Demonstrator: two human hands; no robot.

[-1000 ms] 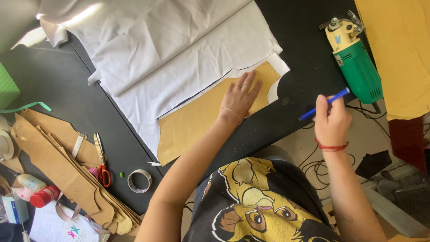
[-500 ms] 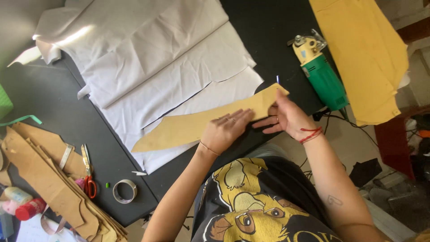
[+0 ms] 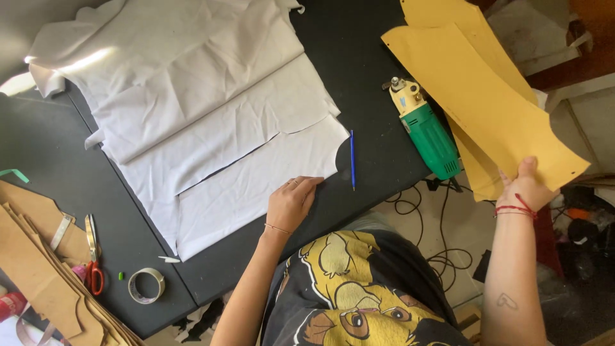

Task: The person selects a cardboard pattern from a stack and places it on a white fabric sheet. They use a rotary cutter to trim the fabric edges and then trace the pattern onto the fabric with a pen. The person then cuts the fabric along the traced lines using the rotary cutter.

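A dark worktop (image 3: 365, 57) filled most of the frame. White fabric pieces (image 3: 205, 122) lay spread over its upper left and centre. A blue pen (image 3: 352, 160) lay just right of the fabric's edge, and a green electric cutter (image 3: 428, 132) rested at the right edge. At lower left sat red-handled scissors (image 3: 93, 256), a tape roll (image 3: 146, 285) and brown card patterns (image 3: 38, 269).

A long yellow card pattern piece (image 3: 487, 102) is hanging tilted at the frame's right, pinched by its lower end, while cut white fabric (image 3: 243, 186) is lying flat, layered, centre-left on the black table.
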